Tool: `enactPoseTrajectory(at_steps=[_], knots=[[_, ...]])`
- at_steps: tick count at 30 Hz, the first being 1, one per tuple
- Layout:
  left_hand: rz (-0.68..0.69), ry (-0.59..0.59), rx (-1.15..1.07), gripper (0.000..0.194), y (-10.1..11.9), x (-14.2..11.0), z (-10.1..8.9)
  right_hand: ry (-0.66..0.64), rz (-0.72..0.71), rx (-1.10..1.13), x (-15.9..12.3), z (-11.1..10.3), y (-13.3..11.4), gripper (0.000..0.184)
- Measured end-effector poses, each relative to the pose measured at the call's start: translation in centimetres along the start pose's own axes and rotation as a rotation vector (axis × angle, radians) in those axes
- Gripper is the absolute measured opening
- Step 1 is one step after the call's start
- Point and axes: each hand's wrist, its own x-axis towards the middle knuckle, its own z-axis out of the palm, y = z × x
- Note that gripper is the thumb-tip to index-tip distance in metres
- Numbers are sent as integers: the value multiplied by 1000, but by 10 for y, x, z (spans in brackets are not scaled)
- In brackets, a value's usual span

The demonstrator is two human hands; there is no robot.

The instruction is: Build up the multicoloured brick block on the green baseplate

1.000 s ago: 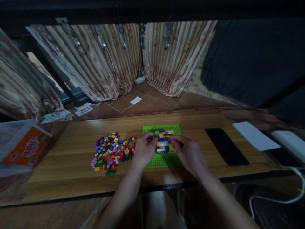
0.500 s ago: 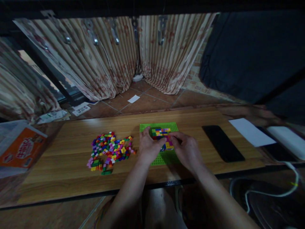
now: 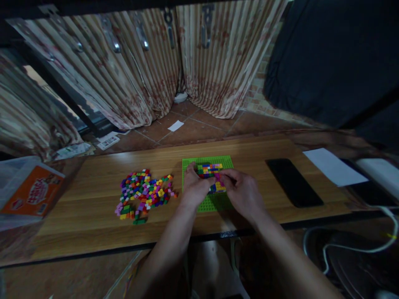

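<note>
Many-coloured building bricks are fitted together in a block on the green baseplate. My left hand rests at the left side of this block, with its fingers apart and its thumb stretched across the bricks. At the block's right side, my right hand is pinched closed, its fingertips touching a magenta brick. The two hands hide part of the block and the plate's edges. Left of the plate lies a loose brick pile in mixed colours.
A black phone-like slab lies to the right on the wooden table, with a white paper sheet beyond it. At the far left stands a clear container with an orange label. A pale cable hangs at the right.
The view has tilted and shifted slightly. Both hands stay at the brick block; the left thumb and right fingertips have moved only a little.
</note>
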Motion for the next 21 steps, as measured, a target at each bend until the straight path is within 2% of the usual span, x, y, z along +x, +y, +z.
enactPoseTrajectory(at_steps=[5, 10, 12, 17, 21], knots=[[-39, 32, 55, 85, 13, -8, 0, 23, -16, 27, 1, -1, 2, 22], [-63, 30, -93, 91, 20, -11, -9, 139, -45, 140, 0, -4, 6, 21], [-28, 72, -144, 86, 25, -10, -20, 203, -58, 212, -1, -4, 6, 20], [55, 231, -326, 51, 39, -3, -62, 351, -101, 385, -3, 0, 4, 18], [94, 310, -469, 38, 39, 4, -88, 388, -175, 410, -8, 9, -3, 17]])
